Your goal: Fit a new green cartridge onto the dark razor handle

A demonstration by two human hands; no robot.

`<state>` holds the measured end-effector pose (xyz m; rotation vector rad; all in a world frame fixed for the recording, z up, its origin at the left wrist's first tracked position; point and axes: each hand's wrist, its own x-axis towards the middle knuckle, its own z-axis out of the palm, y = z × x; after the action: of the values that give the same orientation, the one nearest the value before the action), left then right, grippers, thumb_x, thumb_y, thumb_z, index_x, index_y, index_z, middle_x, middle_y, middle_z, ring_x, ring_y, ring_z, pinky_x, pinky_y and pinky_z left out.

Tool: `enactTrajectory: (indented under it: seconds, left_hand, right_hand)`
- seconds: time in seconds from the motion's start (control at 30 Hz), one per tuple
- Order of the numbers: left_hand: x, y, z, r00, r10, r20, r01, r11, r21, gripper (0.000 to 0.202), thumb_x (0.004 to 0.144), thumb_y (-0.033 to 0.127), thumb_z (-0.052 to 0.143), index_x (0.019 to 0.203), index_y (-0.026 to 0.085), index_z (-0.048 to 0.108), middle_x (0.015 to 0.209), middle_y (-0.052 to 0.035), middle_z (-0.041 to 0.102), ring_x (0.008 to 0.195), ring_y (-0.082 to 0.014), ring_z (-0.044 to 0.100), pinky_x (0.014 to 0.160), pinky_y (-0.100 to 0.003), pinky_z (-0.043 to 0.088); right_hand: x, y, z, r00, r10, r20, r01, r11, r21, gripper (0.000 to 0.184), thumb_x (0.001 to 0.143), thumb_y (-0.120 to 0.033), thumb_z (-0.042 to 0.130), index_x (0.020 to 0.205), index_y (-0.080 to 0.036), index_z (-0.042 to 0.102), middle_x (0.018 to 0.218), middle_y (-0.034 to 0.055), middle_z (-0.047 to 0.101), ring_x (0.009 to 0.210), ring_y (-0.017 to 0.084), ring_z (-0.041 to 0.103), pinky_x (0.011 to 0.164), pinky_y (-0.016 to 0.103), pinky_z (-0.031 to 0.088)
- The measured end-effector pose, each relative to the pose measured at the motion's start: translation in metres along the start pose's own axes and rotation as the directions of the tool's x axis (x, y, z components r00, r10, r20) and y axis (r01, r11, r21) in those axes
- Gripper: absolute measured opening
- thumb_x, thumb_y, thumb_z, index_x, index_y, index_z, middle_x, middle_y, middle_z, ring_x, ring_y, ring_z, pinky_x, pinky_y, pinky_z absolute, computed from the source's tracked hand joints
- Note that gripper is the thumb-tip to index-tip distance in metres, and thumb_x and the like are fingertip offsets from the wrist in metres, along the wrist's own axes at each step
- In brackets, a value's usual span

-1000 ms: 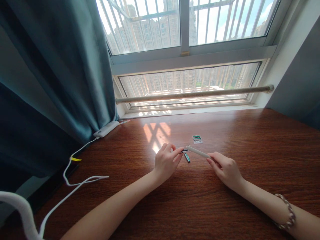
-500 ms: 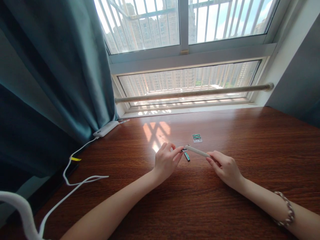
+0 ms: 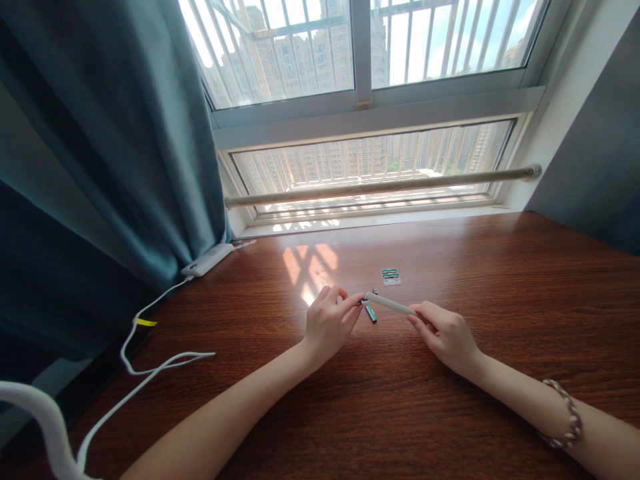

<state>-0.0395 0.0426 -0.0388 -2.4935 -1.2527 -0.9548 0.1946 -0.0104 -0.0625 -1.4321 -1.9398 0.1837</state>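
Observation:
My left hand (image 3: pixel 325 320) is closed, with thumb and fingertips pinching a small dark piece with a silvery edge (image 3: pixel 363 302), too small to make out fully. From the right, my right hand (image 3: pixel 445 337) grips one end of a pale grey stick (image 3: pixel 390 304), and its far end meets the pinched piece at the left fingertips. Just below that meeting point lies a green-and-black razor cartridge (image 3: pixel 371 313) on the table. Beyond the hands is a clear plastic holder (image 3: pixel 392 281) with similar green strips in it. A tiny metallic bit (image 3: pixel 375 291) shows behind the stick.
The brown wooden table (image 3: pixel 450 267) runs up to a barred window with a metal rail (image 3: pixel 380 190). At the left, a white power strip (image 3: pixel 207 260) rests by the blue curtain (image 3: pixel 150 133), and its white cable (image 3: pixel 125 353) loops across the tabletop.
The whole view has shifted slightly, so everything sits a little further left. Both hands keep the same grips, and the stick still meets the piece at the left fingertips.

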Motion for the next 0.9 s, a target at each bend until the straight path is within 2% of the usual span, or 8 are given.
enactTrajectory:
  seconds: [0.2,0.47,0.73,0.8,0.9]
  left_hand:
    - [-0.0009,-0.0008,0.0006,1.0,0.017,-0.009,-0.017,1.0,0.005,0.02,0.082,0.032,0.05,0.096,0.031,0.063,0.079,-0.0017,0.054,0.071,-0.013,0.046,0.06,-0.024,0.035]
    - [0.0005,0.0002,-0.0018,1.0,0.023,-0.006,-0.023,1.0,-0.013,0.02,0.082,0.033,0.049,0.097,0.031,0.063,0.078,-0.002,0.053,0.074,-0.0139,0.046,0.064,-0.025,0.037]
    - [-0.0009,-0.0016,-0.0004,1.0,0.025,-0.015,-0.025,1.0,-0.017,0.02,0.081,0.031,0.05,0.097,0.031,0.063,0.079,-0.0013,0.054,0.072,-0.0124,0.046,0.06,-0.023,0.036]
    - [-0.0008,-0.0015,-0.0007,1.0,0.022,-0.011,-0.022,1.0,-0.018,0.02,0.082,0.031,0.05,0.097,0.031,0.063,0.079,-0.0012,0.054,0.072,-0.0126,0.046,0.061,-0.023,0.036]
    - [-0.0005,-0.001,-0.0011,1.0,0.025,-0.018,-0.026,0.999,-0.03,0.02,0.081,0.03,0.05,0.097,0.031,0.063,0.079,-0.0017,0.054,0.073,-0.013,0.046,0.062,-0.024,0.036]
  right_hand:
    - [0.0006,0.0059,0.0022,0.992,0.092,-0.091,-0.088,0.995,0.047,0.028,0.087,-0.038,0.039,0.089,-0.019,0.059,0.073,0.0018,0.059,0.059,0.012,0.052,0.056,0.022,0.037]
    - [-0.0005,-0.0016,-0.0006,0.999,-0.029,0.019,0.029,1.0,0.006,0.028,0.088,-0.038,0.038,0.091,-0.02,0.059,0.075,0.0015,0.059,0.058,0.01,0.05,0.057,0.021,0.037]
    - [-0.0002,0.0031,0.001,0.994,0.078,-0.078,-0.077,0.997,0.009,0.028,0.087,-0.039,0.039,0.088,-0.02,0.059,0.07,0.0007,0.058,0.053,0.01,0.048,0.054,0.022,0.035]
    - [-0.0002,0.0025,0.0003,0.994,0.081,-0.069,-0.08,0.996,0.029,0.028,0.087,-0.039,0.039,0.088,-0.019,0.058,0.07,0.0009,0.058,0.055,0.01,0.049,0.054,0.021,0.035]
    - [-0.0003,0.001,-0.0003,0.999,0.026,-0.021,-0.025,0.999,0.022,0.028,0.087,-0.039,0.038,0.09,-0.019,0.058,0.072,0.0014,0.058,0.056,0.01,0.049,0.055,0.021,0.036]
